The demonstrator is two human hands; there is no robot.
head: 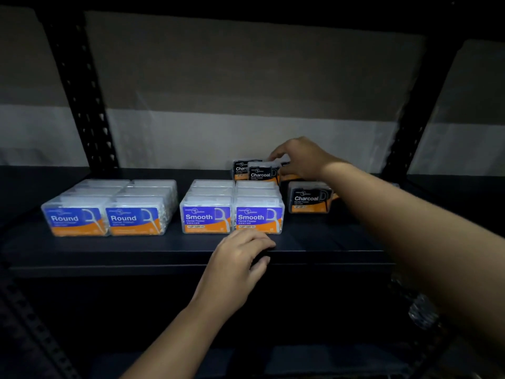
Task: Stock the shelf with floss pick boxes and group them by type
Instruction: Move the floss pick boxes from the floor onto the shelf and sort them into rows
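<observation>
On the dark shelf [164, 253] stand two rows of clear "Round" floss boxes [105, 212] at the left and two rows of "Smooth" boxes [232, 212] in the middle. Black "Charcoal" boxes sit to the right: one in front [308, 199], one at the back [240, 168]. My right hand [300, 157] reaches to the back and grips a further Charcoal box [262, 172] from its top and right side. My left hand [240, 258] rests on the shelf's front edge, fingers loosely curled, holding nothing.
Black perforated uprights [82, 86] frame the shelf at left and right [410, 124]. A grey and white wall lies behind. Bare shelf surface shows to the right of the front Charcoal box. Something pale and blurred shows below at the right [420, 310].
</observation>
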